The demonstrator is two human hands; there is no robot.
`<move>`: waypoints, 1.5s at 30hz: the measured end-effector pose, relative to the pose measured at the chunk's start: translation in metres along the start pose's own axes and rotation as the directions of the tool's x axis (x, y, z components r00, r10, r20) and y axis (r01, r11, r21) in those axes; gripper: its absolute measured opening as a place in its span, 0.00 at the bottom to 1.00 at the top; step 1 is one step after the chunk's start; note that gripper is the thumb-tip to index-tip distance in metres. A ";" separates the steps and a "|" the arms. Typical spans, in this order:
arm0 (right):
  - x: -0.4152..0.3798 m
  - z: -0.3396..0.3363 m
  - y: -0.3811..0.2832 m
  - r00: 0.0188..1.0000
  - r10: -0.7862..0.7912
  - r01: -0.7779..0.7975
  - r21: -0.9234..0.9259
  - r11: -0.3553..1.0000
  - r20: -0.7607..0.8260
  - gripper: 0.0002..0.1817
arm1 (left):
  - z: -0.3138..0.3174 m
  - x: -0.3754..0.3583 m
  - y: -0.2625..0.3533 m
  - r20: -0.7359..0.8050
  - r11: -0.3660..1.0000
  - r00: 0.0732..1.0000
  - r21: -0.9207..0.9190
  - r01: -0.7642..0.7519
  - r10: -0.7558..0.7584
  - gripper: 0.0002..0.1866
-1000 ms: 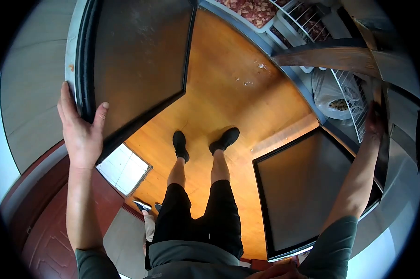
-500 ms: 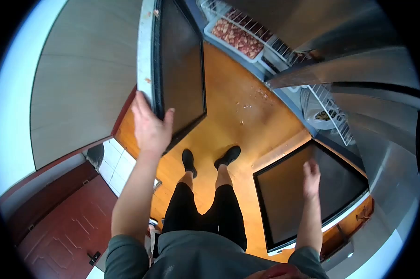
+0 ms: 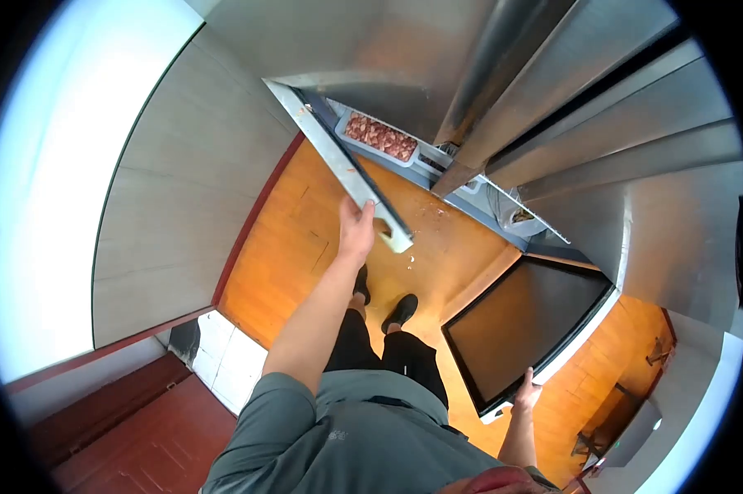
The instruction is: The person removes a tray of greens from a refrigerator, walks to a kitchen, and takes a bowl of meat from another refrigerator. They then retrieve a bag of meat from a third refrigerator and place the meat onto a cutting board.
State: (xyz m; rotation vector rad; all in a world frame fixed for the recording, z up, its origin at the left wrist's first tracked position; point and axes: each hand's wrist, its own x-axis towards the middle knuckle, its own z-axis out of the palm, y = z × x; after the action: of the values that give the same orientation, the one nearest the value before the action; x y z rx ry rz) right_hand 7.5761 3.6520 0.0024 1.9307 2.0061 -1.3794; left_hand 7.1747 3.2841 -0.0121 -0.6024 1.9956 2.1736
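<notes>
Left door in curled left hand; right door in right hand.

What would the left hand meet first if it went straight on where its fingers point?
Most likely the open left refrigerator door, whose edge the left hand seems to touch; depth is unclear.

Strong fisheye curvature, black corners, bluish-white glare at left.
</notes>
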 end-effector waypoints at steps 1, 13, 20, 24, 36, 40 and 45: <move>-0.009 0.009 -0.010 0.998 0.006 -0.013 0.119 0.993 0.055 0.29 | -0.014 0.010 -0.017 0.035 0.981 0.993 0.161 0.104 -0.111 0.29; -0.026 0.135 -0.151 0.959 -0.118 0.132 -0.040 0.990 0.260 0.24 | -0.282 0.044 -0.127 -0.051 0.705 0.947 0.654 0.273 -0.319 0.30; -0.071 0.157 -0.291 0.829 -0.559 0.559 0.001 0.829 0.006 0.34 | -0.302 0.058 0.001 -0.246 0.633 0.890 0.632 0.448 -0.384 0.26; -0.101 0.139 -0.369 0.643 -0.704 0.753 0.083 0.652 -0.303 0.29 | -0.290 0.076 0.014 -0.165 0.782 0.952 0.543 0.307 -0.259 0.22; -0.164 0.134 -0.424 0.568 -0.730 0.814 0.133 0.565 -0.380 0.34 | -0.128 0.070 0.055 0.401 0.760 0.916 0.601 -0.246 -0.021 0.19; -0.217 0.101 -0.318 0.610 -0.735 0.782 0.075 0.619 -0.297 0.26 | -0.053 0.060 0.093 0.597 0.781 0.802 0.492 -0.383 0.017 0.18; -0.251 0.067 -0.107 0.755 -0.553 0.557 -0.101 0.825 -0.353 0.18 | 0.020 0.032 0.150 0.770 0.786 0.626 0.310 -0.535 0.122 0.14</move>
State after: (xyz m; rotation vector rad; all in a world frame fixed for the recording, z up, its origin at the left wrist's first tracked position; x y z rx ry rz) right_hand 7.5104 3.4330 0.1650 1.7689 2.9475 -1.1504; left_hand 7.0882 3.2807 0.1159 0.6913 2.1313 1.4717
